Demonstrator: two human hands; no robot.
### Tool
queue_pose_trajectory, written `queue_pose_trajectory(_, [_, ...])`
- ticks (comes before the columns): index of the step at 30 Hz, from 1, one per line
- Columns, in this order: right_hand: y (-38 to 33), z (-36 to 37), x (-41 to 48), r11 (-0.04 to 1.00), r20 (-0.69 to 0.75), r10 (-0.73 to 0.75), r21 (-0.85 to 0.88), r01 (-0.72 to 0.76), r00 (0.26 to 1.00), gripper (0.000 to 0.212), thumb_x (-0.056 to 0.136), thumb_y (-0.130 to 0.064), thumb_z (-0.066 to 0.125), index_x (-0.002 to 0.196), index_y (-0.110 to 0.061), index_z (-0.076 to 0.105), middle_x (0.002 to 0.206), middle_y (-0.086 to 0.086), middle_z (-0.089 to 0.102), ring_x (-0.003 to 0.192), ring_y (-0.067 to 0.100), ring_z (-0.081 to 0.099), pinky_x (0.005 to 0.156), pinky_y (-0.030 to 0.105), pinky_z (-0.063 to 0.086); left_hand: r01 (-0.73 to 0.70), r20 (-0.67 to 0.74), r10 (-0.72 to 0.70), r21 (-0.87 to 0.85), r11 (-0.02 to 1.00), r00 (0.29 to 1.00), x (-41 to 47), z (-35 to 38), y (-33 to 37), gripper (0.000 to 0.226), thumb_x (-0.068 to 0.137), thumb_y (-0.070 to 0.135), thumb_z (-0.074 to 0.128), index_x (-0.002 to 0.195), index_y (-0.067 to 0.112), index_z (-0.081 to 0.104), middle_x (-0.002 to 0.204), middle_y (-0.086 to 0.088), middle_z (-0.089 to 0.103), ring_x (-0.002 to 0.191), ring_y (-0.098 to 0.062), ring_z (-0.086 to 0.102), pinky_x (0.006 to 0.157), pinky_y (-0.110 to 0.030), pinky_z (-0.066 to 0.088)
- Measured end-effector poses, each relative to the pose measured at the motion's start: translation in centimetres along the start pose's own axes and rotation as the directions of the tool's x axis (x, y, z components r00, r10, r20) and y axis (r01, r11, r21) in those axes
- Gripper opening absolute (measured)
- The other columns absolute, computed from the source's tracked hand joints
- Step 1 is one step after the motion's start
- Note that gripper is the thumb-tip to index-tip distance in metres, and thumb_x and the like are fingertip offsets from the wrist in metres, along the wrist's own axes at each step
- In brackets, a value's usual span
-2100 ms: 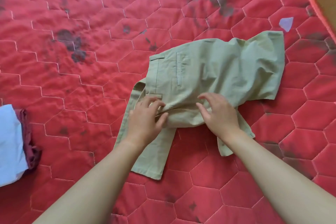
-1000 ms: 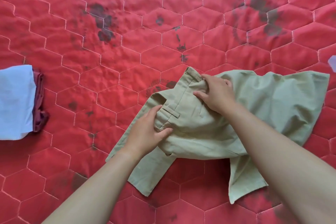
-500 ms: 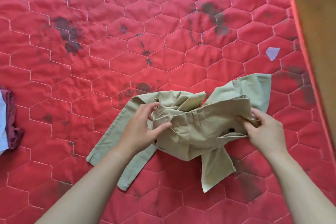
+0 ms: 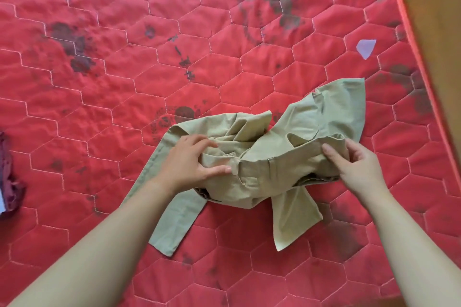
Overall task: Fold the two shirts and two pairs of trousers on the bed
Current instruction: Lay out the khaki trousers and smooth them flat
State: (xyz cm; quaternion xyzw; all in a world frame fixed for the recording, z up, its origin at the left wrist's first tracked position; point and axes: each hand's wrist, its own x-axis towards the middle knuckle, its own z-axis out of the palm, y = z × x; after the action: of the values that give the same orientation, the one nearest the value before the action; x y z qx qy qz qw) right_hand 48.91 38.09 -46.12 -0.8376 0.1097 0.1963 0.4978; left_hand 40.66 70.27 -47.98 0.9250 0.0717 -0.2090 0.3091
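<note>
"Khaki garments in view: what count?" asks the first inspector.

"One pair of khaki trousers [image 4: 274,174]. It lies crumpled on the red quilted mattress [image 4: 124,82], right of centre. The waistband is bunched and raised between two hands. One belt loop [image 4: 270,158] shows on the band."

"State of the hands?"

"The left hand [image 4: 189,167] grasps the left end of the bunched waistband, fingers above and thumb below, curled round the cloth. The right hand [image 4: 356,169] pinches the right end, with the thumb pressed on the near face and the fingers curled over the edge."

"Layout of the cloth?"

"One long trouser leg runs toward the lower left, under the left wrist. A shorter flap points toward the person. A broad panel spreads toward the upper right. All three rest on the mattress."

"Other items, counted?"

"One maroon garment [image 4: 10,182] at the left edge, mostly cut off by the frame, well apart from the trousers. A sliver of pale cloth touches it at the frame edge. One pale scrap [image 4: 366,48] lies flat on the mattress near its right border. A wooden surface [image 4: 436,32] shows beyond that border."

"Any writing or labels?"

"Two dark ring-shaped prints mark the mattress, one [image 4: 174,117] just beside the trousers and one [image 4: 269,7] farther up. Whether they carry lettering cannot be told, as both are smudged. Several dark stains are scattered over the hexagon quilting."
</note>
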Motion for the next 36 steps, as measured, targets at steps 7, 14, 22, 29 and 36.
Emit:
queue_pose_trajectory(7, [2.4,0.8,-2.0,0.926,-0.066,0.007,-0.377,-0.031,0.998,0.021,0.084,-0.030,0.064,0.073,-0.014,0.057,0.063,0.000,0.061,0.064,0.018,0.057,0.055,0.028,0.038,-0.088,0.168,0.056,0.192,0.977,0.984,-3.0,0.1,-2.7,0.039,0.075,0.060,0.062,0.099,0.029,0.065,0.093,0.007,0.054,0.095,-0.017,0.048,0.083,-0.030,0.036])
queue_pose_trajectory(14, [-1.0,-1.4,-7.2,0.948,-0.009,-0.079,-0.311,0.072,0.997,0.007,0.086,-0.017,0.062,0.087,-0.023,0.058,0.074,-0.016,0.060,0.074,0.014,0.057,0.059,0.018,0.030,0.011,0.006,-0.011,0.017,1.000,1.000,-10.8,-1.7,1.3,0.010,0.086,0.013,0.063,0.084,0.004,0.059,0.100,0.000,0.054,0.086,-0.023,0.055,0.075,-0.035,0.043])
queue_pose_trajectory(22, [-6.6,-9.3,-12.3,0.952,-0.088,-0.166,-0.272,0.137,0.982,0.007,0.087,-0.017,0.060,0.093,-0.019,0.061,0.080,-0.006,0.064,0.077,0.017,0.057,0.068,0.029,0.038,0.010,-0.156,-0.005,0.032,0.999,0.988,-18.9,-6.5,10.0,0.015,0.083,0.035,0.066,0.093,0.024,0.061,0.075,0.010,0.058,0.065,-0.006,0.046,0.053,-0.010,0.031])
queue_pose_trajectory(29, [-7.5,-12.1,-20.2,0.955,-0.022,-0.149,-0.264,0.138,0.989,0.004,0.087,-0.016,0.061,0.091,-0.018,0.061,0.079,-0.008,0.065,0.075,0.015,0.059,0.062,0.025,0.041,0.061,0.032,-0.062,0.033,0.998,0.998,-28.2,-8.5,11.5,0.023,0.071,0.035,0.078,0.093,0.033,0.070,0.083,0.015,0.062,0.080,-0.009,0.059,0.065,-0.028,0.045])
queue_pose_trajectory(36, [-11.8,-9.6,-22.3,0.975,-0.051,-0.192,-0.123,0.185,0.980,0.008,0.086,-0.012,0.062,0.092,-0.015,0.058,0.086,0.000,0.065,0.083,0.020,0.059,0.074,0.031,0.043,0.081,-0.293,-0.124,-0.156,0.985,0.948,-31.6,-13.4,10.1,0.020,0.071,0.022,0.080,0.065,0.016,0.063,0.086,0.006,0.058,0.076,-0.012,0.054,0.065,-0.025,0.039])
